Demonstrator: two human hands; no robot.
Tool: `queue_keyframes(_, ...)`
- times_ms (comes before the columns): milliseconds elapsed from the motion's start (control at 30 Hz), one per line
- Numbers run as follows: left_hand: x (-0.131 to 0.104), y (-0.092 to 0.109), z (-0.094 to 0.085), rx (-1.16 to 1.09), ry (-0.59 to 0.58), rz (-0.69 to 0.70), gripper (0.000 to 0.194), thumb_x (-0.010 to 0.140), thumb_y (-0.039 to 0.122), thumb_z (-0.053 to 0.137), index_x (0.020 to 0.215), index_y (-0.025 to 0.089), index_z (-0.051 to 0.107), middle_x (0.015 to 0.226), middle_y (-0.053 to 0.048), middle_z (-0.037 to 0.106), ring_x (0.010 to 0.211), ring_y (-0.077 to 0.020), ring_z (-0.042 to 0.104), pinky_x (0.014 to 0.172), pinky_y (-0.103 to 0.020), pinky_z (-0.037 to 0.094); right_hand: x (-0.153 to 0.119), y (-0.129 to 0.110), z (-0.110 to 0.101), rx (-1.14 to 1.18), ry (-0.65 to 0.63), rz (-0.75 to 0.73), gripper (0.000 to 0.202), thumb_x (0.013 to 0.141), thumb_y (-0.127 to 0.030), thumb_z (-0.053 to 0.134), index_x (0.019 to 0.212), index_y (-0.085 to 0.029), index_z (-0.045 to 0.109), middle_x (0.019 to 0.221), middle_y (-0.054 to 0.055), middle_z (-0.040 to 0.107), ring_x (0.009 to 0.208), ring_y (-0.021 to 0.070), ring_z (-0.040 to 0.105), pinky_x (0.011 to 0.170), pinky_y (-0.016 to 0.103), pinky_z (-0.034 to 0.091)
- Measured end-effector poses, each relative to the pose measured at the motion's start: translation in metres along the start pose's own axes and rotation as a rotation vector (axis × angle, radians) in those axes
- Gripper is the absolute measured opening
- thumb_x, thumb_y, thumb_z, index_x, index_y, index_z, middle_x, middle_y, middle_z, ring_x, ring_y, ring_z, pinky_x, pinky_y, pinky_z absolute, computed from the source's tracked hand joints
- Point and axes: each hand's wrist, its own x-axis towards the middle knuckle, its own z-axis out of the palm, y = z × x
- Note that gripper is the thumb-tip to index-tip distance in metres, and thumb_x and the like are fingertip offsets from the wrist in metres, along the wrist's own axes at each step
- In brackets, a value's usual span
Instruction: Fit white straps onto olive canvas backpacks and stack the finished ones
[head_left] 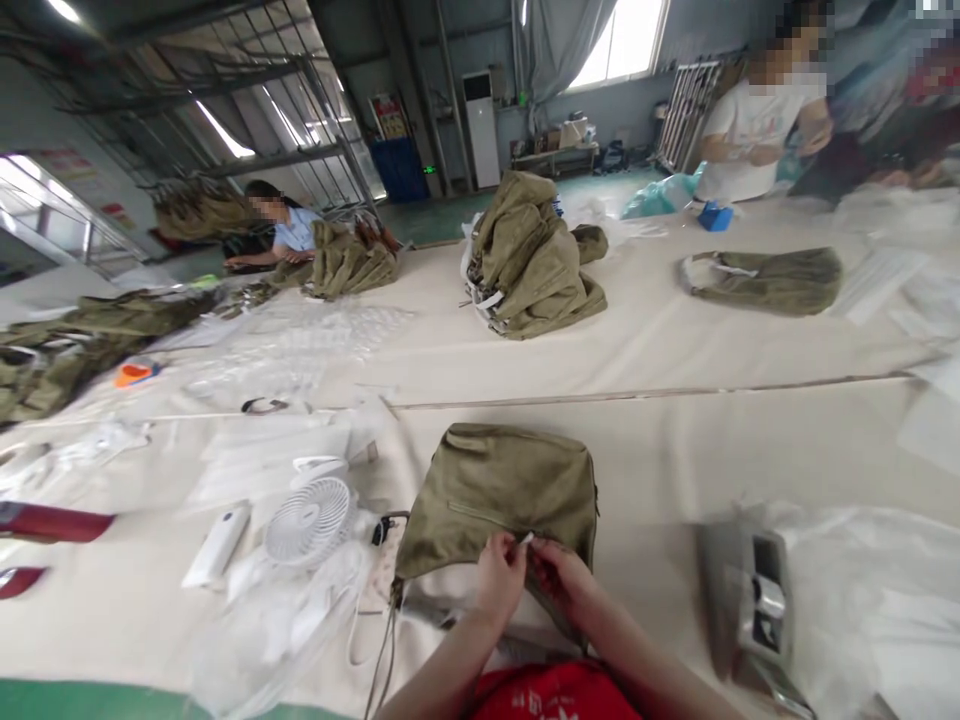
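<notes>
An olive-green fabric bag [517, 480] lies on the cream-covered table right in front of me. My left hand [501, 572] is at the bag's near edge, its fingers closed in a pinch. Beside it, my right hand [559, 575] also pinches, and the fingertips of both nearly meet. Between them shows a small white piece [527, 540], too small to name. A thin strap or cord hangs from the bag's near left corner.
Left of the bag are a white fan [309, 522], a white box [217, 545] and clear plastic bags [277, 620]. A grey tape dispenser [750, 600] stands at the right. Across the table is a pile of olive bags [529, 260]. Two people work beyond.
</notes>
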Motion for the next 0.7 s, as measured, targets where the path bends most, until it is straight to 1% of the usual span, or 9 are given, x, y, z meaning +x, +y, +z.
queue_keyframes(33,0.001,0.0,0.0,0.015,-0.034,-0.032,0.021,0.086,0.03,0.052,0.089,0.015,0.066,0.078,-0.008,0.072,0.073,-0.019,0.067,0.07,-0.03,0.051,0.0,0.0,0.0,-0.007,-0.012,-0.007,0.026,0.066,-0.035,0.073,0.062,-0.017,0.055,0.053,-0.003,0.052,0.046,0.0078,0.044,0.045,0.021,0.031)
queue_keyframes(67,0.002,0.0,0.0,0.022,-0.077,-0.049,0.024,0.087,0.033,0.051,0.082,0.015,0.067,0.077,-0.008,0.072,0.072,-0.0188,0.067,0.069,-0.029,0.05,0.001,0.0,-0.001,-0.014,-0.026,-0.006,0.029,0.065,-0.037,0.074,0.061,-0.017,0.054,0.052,-0.004,0.05,0.045,0.0072,0.042,0.044,0.021,0.029)
queue_keyframes(133,0.002,0.004,-0.001,0.002,-0.145,-0.03,0.03,0.089,0.035,0.047,0.08,0.016,0.069,0.077,-0.007,0.073,0.073,-0.018,0.067,0.069,-0.028,0.05,0.002,0.0,-0.002,-0.021,-0.044,0.001,0.034,0.063,-0.04,0.076,0.06,-0.016,0.053,0.051,-0.005,0.048,0.043,0.0061,0.039,0.042,0.02,0.026)
queue_keyframes(200,0.0,0.009,-0.005,-0.023,-0.129,0.031,0.027,0.088,0.032,0.049,0.089,0.018,0.072,0.086,-0.006,0.074,0.081,-0.0179,0.068,0.076,-0.028,0.05,0.003,0.001,-0.002,-0.028,-0.037,0.006,0.035,0.061,-0.042,0.078,0.062,-0.016,0.054,0.05,-0.005,0.047,0.042,0.0056,0.038,0.041,0.021,0.023)
queue_keyframes(300,-0.005,0.016,-0.011,0.03,-0.037,0.156,0.027,0.088,0.029,0.049,0.101,0.02,0.071,0.098,-0.007,0.074,0.093,-0.0184,0.066,0.086,-0.029,0.05,0.005,0.003,-0.002,-0.043,0.0,-0.003,0.034,0.06,-0.041,0.078,0.066,-0.016,0.056,0.051,-0.005,0.049,0.042,0.0058,0.038,0.041,0.021,0.023)
queue_keyframes(400,-0.011,0.018,-0.016,0.221,-0.01,0.32,0.031,0.09,0.024,0.045,0.11,0.023,0.069,0.104,-0.007,0.071,0.099,-0.0202,0.063,0.092,-0.034,0.049,0.005,0.004,0.0,-0.059,0.0,-0.023,0.033,0.06,-0.041,0.078,0.065,-0.016,0.056,0.05,-0.005,0.048,0.041,0.0058,0.036,0.041,0.021,0.023)
queue_keyframes(500,-0.014,0.016,-0.02,0.443,-0.054,0.44,0.039,0.09,0.019,0.042,0.122,0.025,0.063,0.109,-0.008,0.068,0.103,-0.0226,0.06,0.093,-0.037,0.048,0.003,0.003,0.002,-0.054,-0.008,-0.015,0.031,0.062,-0.039,0.077,0.062,-0.016,0.056,0.049,-0.005,0.049,0.041,0.0057,0.036,0.041,0.021,0.025)
queue_keyframes(600,-0.015,0.016,-0.023,0.553,-0.098,0.471,0.042,0.09,0.017,0.042,0.127,0.026,0.059,0.109,-0.008,0.067,0.103,-0.0232,0.059,0.093,-0.037,0.048,0.0,-0.001,0.004,0.022,0.007,0.031,0.026,0.067,-0.038,0.074,0.065,-0.016,0.059,0.054,-0.002,0.055,0.044,0.0071,0.043,0.043,0.02,0.032)
queue_keyframes(700,-0.015,0.018,-0.025,0.567,-0.113,0.456,0.04,0.089,0.018,0.044,0.125,0.025,0.06,0.108,-0.008,0.067,0.102,-0.0235,0.059,0.092,-0.036,0.048,-0.001,-0.004,0.005,0.099,0.035,0.072,0.036,0.075,-0.051,0.067,0.071,-0.015,0.063,0.06,0.001,0.06,0.048,0.0086,0.049,0.046,0.02,0.037)
